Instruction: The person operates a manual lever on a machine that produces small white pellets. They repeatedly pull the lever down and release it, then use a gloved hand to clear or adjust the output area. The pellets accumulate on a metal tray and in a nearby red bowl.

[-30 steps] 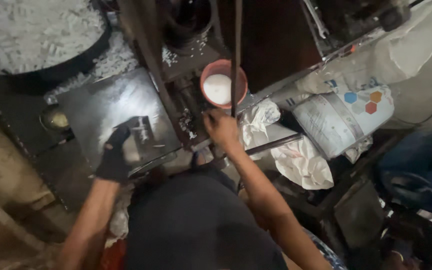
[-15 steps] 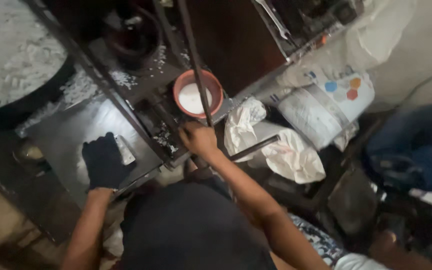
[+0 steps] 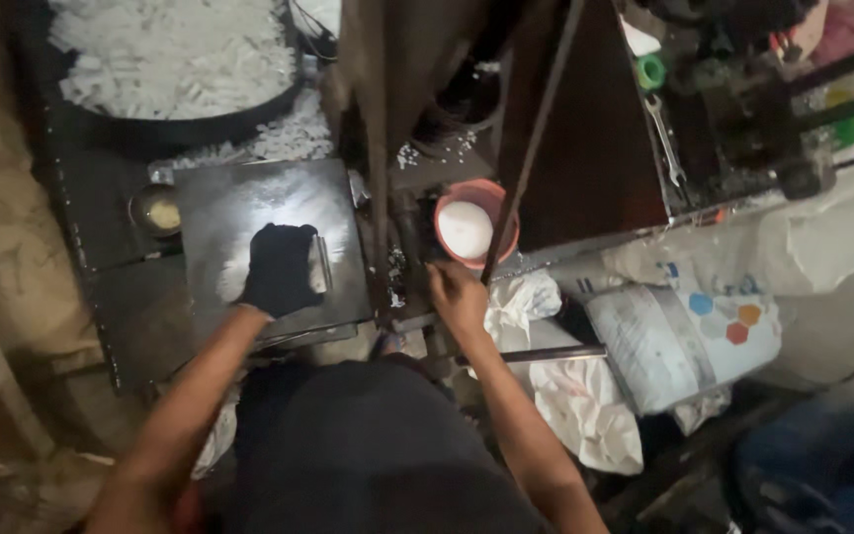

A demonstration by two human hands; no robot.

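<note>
My left hand (image 3: 281, 269), in a black glove, rests flat on a dark metal plate (image 3: 249, 203), its fingers against a small metal piece (image 3: 320, 264) at the glove's right edge. My bare right hand (image 3: 457, 295) sits lower right of an orange bowl (image 3: 491, 198) of white powder and grips something at the machine's dark frame; what it grips is hidden. A long thin metal rod (image 3: 531, 148) slants down to just above that hand.
A large dark pan (image 3: 175, 124) heaped with small white pieces sits at the upper left. A small round tin (image 3: 155, 210) lies left of the plate. White sacks (image 3: 585, 405) and a printed bag (image 3: 679, 336) lie at the right. A wrench (image 3: 666, 138) rests on the machine.
The camera view has swung, so the scene has shifted. My gloved left hand now lies flat on the plate; my right hand stays near the bowl and rod.
</note>
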